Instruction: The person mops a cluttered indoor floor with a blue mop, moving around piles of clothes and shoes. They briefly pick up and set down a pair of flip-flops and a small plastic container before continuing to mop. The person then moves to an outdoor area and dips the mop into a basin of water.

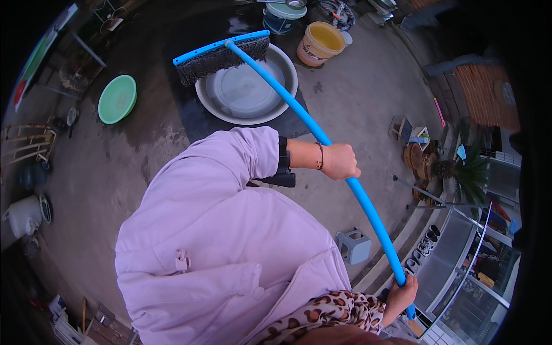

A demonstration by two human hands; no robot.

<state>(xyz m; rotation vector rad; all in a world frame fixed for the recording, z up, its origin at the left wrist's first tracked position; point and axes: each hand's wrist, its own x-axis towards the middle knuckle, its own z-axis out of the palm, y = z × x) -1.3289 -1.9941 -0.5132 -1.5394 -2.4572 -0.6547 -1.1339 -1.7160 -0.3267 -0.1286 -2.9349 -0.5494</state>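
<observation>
A mop with a long blue handle (376,221) runs slantwise across the view. My left hand (340,161), with a thin bracelet at the wrist, is closed around the middle of the handle. Lower down, my right hand (401,296) is wrapped around the handle near its end. At the far end, the blue mop bar carries dark grey strands (221,62), which hang over the far left rim of a wide grey basin (253,86). Shallow liquid appears to lie in the basin. I cannot tell whether the strands touch it.
A yellowish bucket (313,54) and a dark lidded bucket (280,20) stand beyond the basin. To the left is a green basin (117,99). A grey stool (353,246) stands at the right, beside steps with several shoes (425,244). Potted plants (468,172) stand further right.
</observation>
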